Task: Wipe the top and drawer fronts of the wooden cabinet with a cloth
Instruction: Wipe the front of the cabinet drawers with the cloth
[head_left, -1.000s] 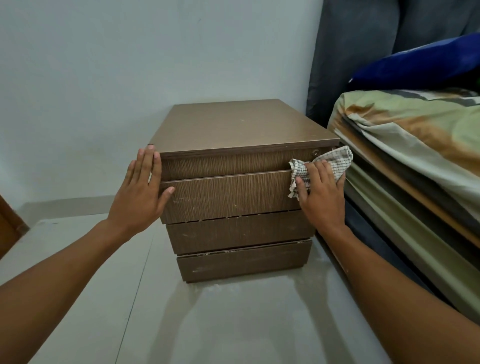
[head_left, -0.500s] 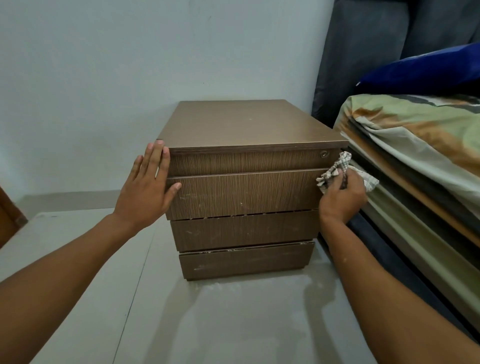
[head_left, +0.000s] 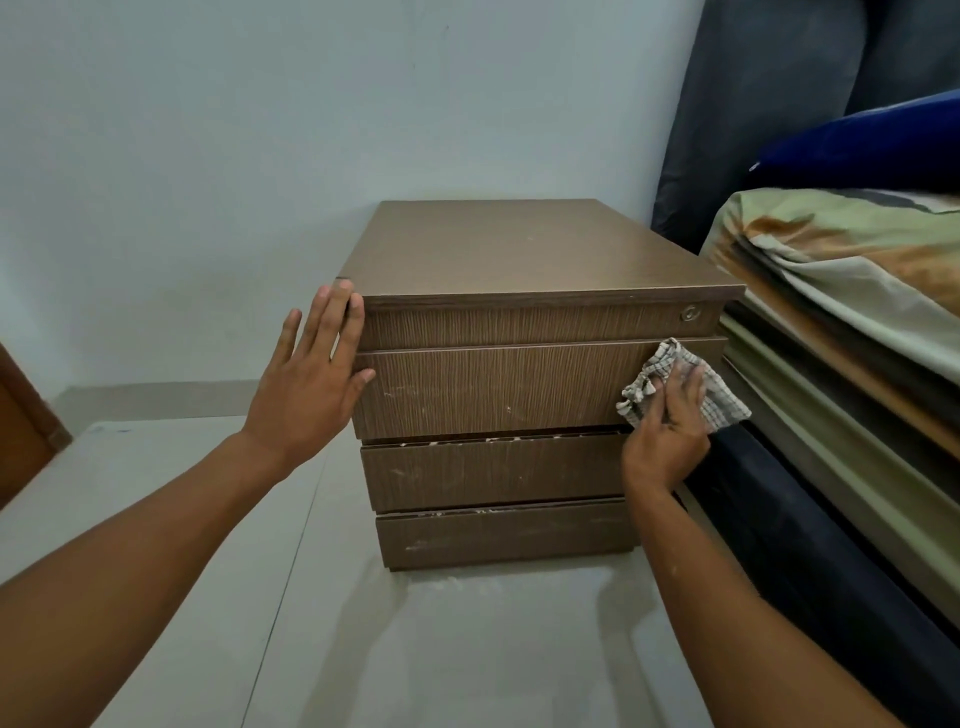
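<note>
Cloth (head_left: 658, 364) pressed to the second drawer front (head_left: 493, 387) of the cabinet (head_left: 519, 249).
The right hand (head_left: 670, 426) lays its fingers flat over the checked cloth, pressing it against the drawer's right end, beside the bed (head_left: 831, 270). The left hand (head_left: 311, 384), fingers straight and spread, rests against the cabinet's left front corner.

Wooden cabinet (head_left: 519, 249): brown, boxy, upright on the floor; flat top; four shut drawer fronts (head_left: 493, 470), pale smears on the lower three; round lock (head_left: 690, 313) on the top one.
Cloth (head_left: 667, 361): checked, crumpled, pressed against the second front's right end.
</note>
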